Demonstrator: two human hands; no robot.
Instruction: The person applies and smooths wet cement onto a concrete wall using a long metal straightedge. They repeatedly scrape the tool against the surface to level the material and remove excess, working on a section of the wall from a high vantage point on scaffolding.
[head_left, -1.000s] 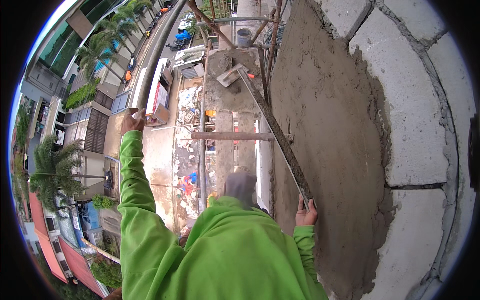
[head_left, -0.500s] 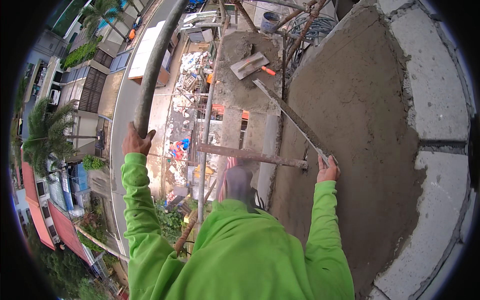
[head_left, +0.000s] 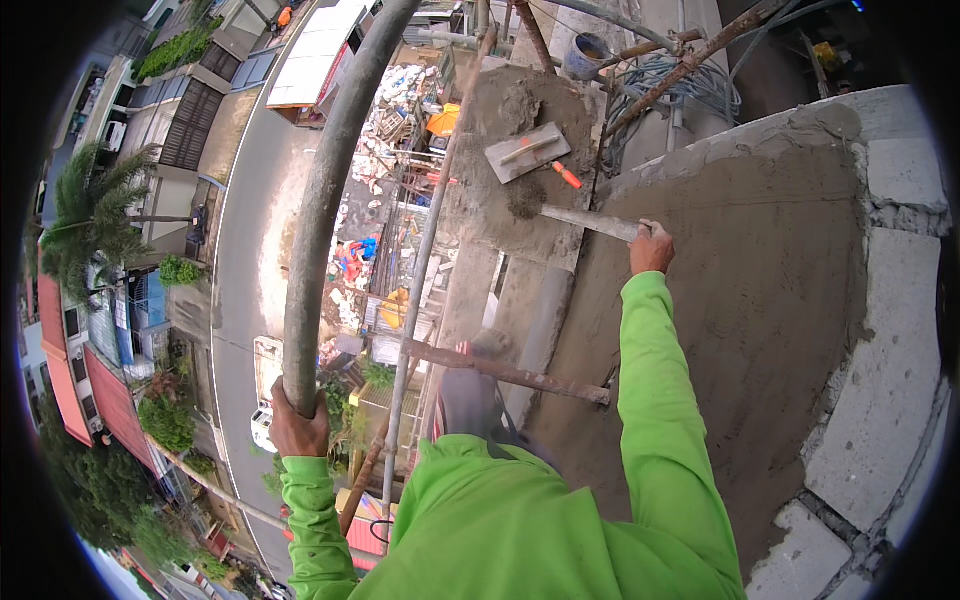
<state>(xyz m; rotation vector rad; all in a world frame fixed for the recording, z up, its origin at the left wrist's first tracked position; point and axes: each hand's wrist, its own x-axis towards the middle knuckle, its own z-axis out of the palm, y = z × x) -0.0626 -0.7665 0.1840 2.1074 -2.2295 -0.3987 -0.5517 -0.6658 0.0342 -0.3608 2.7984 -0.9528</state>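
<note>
My left hand (head_left: 300,425) is closed round a thick grey scaffold pipe (head_left: 318,230). My right hand (head_left: 652,248) grips one end of a long, mortar-smeared straightedge (head_left: 592,222). Its far tip reaches over the mortar-covered platform (head_left: 470,215), beside a dark clump of mortar (head_left: 526,203). On that platform lie a flat rectangular plastering trowel (head_left: 527,152) and a tool with an orange handle (head_left: 567,176), its blade hidden. A mortar heap (head_left: 518,105) sits behind them. To the right spreads wet grey plaster (head_left: 730,290) on the wall, below my right hand.
A rusty pipe (head_left: 510,375) crosses in front of my legs, and a thinner upright pole (head_left: 425,260) stands left of the platform. Bare concrete blocks (head_left: 890,370) border the plaster. A bucket (head_left: 585,57) and coiled hoses (head_left: 690,90) are at the back. The street (head_left: 250,250) lies far below left.
My right hand has moved farther away, and the straightedge has swung from a steep slant to nearly crosswise, its tip now at the platform. My left hand appears lower along the pipe; the view has shifted.
</note>
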